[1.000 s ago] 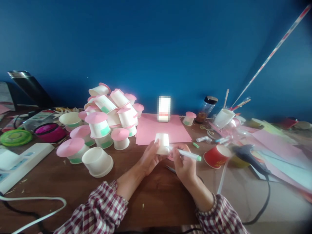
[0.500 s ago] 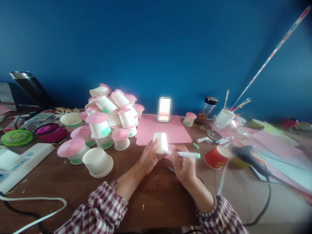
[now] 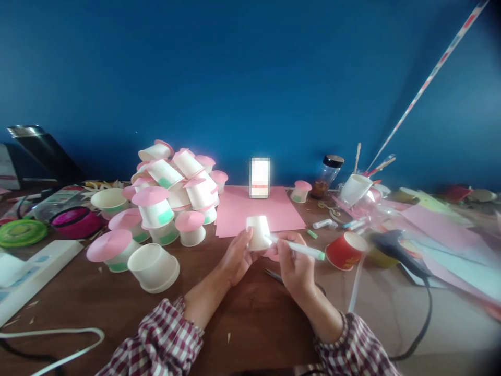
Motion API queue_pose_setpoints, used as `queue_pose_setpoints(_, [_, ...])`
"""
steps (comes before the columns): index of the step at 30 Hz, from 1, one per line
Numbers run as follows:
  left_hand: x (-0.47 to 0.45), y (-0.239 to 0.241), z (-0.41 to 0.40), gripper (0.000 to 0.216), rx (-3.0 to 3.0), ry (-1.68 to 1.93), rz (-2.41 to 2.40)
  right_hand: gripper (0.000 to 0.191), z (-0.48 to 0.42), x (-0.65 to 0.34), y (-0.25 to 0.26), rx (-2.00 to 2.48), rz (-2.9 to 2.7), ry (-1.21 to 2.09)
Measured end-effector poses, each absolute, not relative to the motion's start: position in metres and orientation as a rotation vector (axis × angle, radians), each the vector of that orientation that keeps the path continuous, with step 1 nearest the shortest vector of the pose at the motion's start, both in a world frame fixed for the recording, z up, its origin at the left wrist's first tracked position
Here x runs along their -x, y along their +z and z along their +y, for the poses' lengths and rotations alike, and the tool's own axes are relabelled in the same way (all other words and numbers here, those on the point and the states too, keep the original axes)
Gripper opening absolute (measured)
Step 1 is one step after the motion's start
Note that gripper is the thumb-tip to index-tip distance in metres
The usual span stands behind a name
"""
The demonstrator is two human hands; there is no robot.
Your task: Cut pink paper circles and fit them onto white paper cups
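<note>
An upside-down white paper cup (image 3: 258, 233) is gripped in my left hand (image 3: 237, 257), thumb on its near left side. My right hand (image 3: 296, 269) closes round a white marker with a green end (image 3: 303, 249). The marker's tip meets, or comes very near, the cup's lower right side; I cannot tell which. Beneath the hands lie a pink paper piece (image 3: 273, 254) and scissors (image 3: 273, 275), both partly hidden. To the left is a heap of white cups with pink paper tops and green patches (image 3: 151, 206). Nearer me stand nested plain white cups (image 3: 153, 267).
Pink paper sheets (image 3: 235, 214) lie behind the cup, with a blurred bright object (image 3: 259, 177) above them. A red cup (image 3: 346, 250) and a glue gun (image 3: 403, 250) are at right. A green marker cap (image 3: 312, 234) lies near them. A power strip (image 3: 43, 271) lies left.
The view has shifted slightly, so the desk items sit a little further left. The marker slants more, its green end lower. Both hands keep their hold.
</note>
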State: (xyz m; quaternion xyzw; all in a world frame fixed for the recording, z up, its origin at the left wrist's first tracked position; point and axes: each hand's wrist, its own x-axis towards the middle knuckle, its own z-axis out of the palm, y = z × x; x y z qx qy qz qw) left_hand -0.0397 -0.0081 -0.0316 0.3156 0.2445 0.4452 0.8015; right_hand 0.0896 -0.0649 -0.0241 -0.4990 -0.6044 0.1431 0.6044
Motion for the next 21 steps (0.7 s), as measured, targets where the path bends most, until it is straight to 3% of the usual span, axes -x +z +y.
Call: queue_pose_setpoints(21, [0.0403,-0.0293,-0.0093,0.028,-0.64,0.978,0.427,0.009,-0.0633,-0.0924,-0.0208,1.27,-1.44,0.219])
